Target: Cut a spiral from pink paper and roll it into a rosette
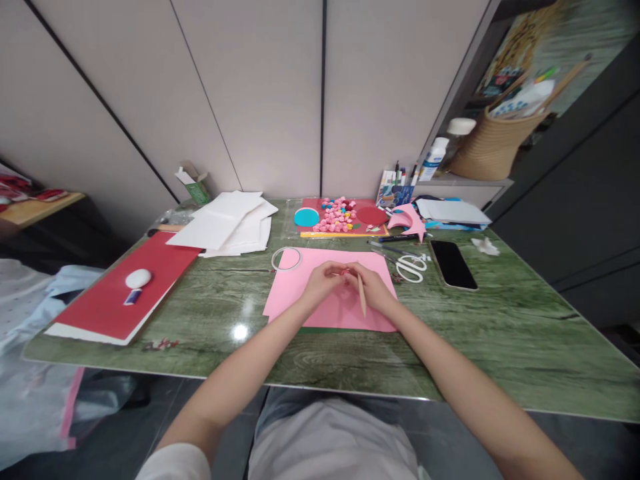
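Note:
Over a stack of pink paper (320,313), my two hands meet at the fingertips. My left hand (324,277) is closed in a pinch on a small pinkish-red piece (344,271), mostly covered by fingers. My right hand (371,285) touches the same piece with its fingertips and also holds a pale wooden stick (362,298), its tapered end pointing toward me. A white ring (287,269) of tape lies at the paper's upper left corner. White-handled scissors (412,268) rest just right of the paper.
Behind the paper, a red sheet (309,229) carries many small pink paper pieces (337,217) and a blue disc (307,217). White sheets (225,223) and a red folder (120,293) lie left, with a glue stick (133,297). A phone (454,265) lies right, near a pen box (396,190).

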`<state>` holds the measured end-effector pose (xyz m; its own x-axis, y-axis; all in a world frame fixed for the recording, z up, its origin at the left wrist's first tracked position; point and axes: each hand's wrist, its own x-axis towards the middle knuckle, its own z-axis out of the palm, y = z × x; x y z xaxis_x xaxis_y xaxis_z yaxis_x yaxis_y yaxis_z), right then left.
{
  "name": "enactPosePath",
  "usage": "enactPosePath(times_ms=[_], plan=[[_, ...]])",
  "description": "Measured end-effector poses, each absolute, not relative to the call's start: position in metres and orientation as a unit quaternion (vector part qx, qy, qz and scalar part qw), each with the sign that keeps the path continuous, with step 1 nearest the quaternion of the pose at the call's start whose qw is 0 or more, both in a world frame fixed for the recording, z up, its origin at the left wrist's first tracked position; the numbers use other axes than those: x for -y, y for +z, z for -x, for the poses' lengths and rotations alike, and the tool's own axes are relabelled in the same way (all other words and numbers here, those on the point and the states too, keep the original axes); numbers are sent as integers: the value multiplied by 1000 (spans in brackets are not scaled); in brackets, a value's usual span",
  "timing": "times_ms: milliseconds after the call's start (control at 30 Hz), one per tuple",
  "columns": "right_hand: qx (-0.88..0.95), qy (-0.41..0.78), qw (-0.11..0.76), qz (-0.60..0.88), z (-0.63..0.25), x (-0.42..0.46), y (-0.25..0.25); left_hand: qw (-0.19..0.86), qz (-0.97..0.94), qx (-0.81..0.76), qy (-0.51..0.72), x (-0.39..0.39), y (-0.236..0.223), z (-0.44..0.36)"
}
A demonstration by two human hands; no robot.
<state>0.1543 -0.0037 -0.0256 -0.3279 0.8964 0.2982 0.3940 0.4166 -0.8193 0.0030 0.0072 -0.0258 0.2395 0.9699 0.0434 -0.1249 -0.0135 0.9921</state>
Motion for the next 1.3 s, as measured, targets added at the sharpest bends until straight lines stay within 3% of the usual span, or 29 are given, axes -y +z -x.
enactPosePath(times_ms=[233, 967, 1300], plan=[[743, 311, 383, 453, -153, 6, -24, 627, -486, -402, 458, 1, -25, -6], [727, 334, 382, 463, -158, 2, -26, 598, -511, -403, 469, 1, -19, -5], [758, 287, 368, 455, -157, 6, -19, 520, -620, -400, 431, -2, -20, -2]])
